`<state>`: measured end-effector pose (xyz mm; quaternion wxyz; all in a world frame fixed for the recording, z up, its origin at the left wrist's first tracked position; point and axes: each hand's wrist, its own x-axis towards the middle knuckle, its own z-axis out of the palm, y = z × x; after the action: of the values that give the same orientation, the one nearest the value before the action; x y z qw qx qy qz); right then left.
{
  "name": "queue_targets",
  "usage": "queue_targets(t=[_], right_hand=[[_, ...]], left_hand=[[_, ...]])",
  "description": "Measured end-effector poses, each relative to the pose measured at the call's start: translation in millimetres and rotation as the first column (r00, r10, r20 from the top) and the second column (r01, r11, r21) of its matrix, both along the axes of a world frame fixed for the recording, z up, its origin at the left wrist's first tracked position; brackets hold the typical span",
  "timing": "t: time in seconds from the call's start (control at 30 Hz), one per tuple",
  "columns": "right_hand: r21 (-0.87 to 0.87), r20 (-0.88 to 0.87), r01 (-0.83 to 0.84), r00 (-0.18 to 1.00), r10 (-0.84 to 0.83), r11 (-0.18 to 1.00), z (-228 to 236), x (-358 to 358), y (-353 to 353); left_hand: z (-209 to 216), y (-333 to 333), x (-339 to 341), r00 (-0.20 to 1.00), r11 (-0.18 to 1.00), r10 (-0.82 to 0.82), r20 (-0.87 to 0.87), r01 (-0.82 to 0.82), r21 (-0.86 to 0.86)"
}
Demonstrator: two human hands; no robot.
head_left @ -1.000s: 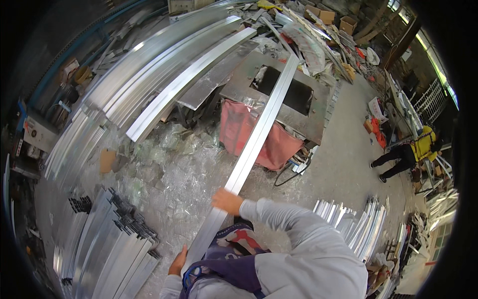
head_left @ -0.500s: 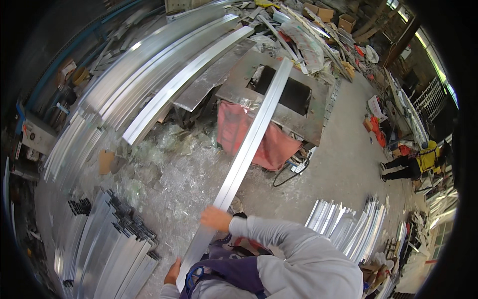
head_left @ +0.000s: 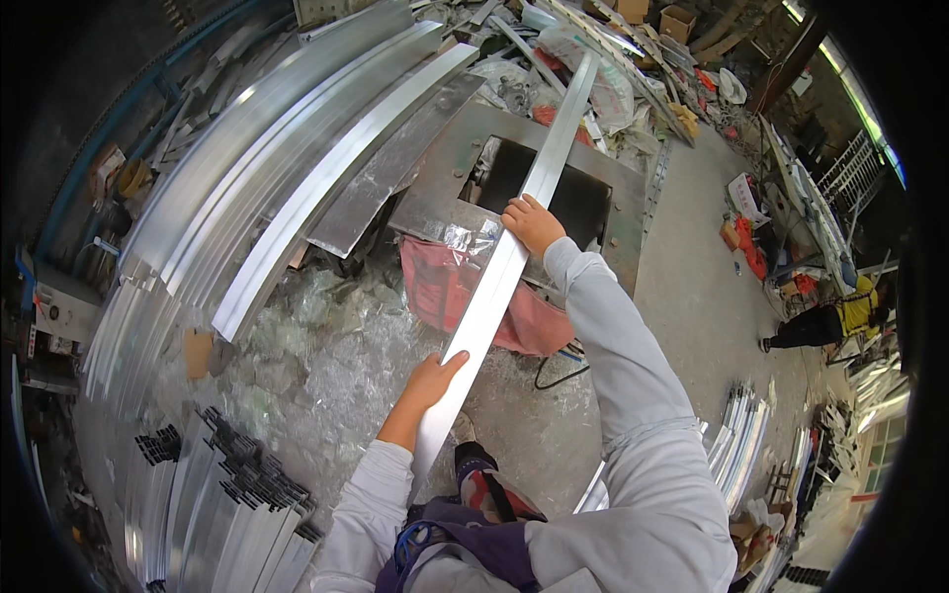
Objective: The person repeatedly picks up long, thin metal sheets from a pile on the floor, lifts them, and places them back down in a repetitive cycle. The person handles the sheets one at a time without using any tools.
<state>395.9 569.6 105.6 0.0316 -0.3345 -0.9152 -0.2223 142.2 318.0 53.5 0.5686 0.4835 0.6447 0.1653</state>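
Observation:
A long silvery aluminium profile [head_left: 487, 308] slants from my body up and away to the right, its far part passing over a metal worktable [head_left: 425, 188] with a dark rectangular opening [head_left: 583, 203]. My left hand [head_left: 433, 383] grips the near part of the profile from its left side, thumb lying on top and the other fingers hidden beneath. Farther along, my right hand [head_left: 534, 223] is closed over the profile at the table's near side, fingertips curled past the left edge. Red cloth [head_left: 435, 287] hangs off the table's front below the profile.
Long aluminium profiles [head_left: 297, 188] lie stacked at the left. Bundles with dark ends [head_left: 237, 514] stand at the lower left, more profiles [head_left: 741, 445] at the lower right. Scrap and boxes [head_left: 677, 22] fill the back. Another person in yellow [head_left: 858, 308] is at the far right.
The profile has slid away from me, farther across the table. My right hand has moved forward to the table's near side; my left hand has come up and forward along with it.

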Motion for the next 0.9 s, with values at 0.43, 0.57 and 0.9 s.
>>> queue_targets(t=[0.43,0.57,0.9], right_hand=[[-0.252,-0.042,-0.171,0.985,0.166,0.953,-70,-133,-276],[-0.292,-0.2,-0.295,0.949,0.244,0.91,-93,-194,-417],[-0.409,-0.634,-0.683,0.689,0.351,0.605,-89,-225,-564]], left_hand=[[-84,-300,-133,0.964,0.923,0.257,-0.062,-0.264,-0.281],[-118,-453,-199,0.939,0.828,0.313,-0.144,-0.345,-0.442],[-108,-626,-249,0.938,0.645,0.173,-0.3,-0.338,-0.685]])
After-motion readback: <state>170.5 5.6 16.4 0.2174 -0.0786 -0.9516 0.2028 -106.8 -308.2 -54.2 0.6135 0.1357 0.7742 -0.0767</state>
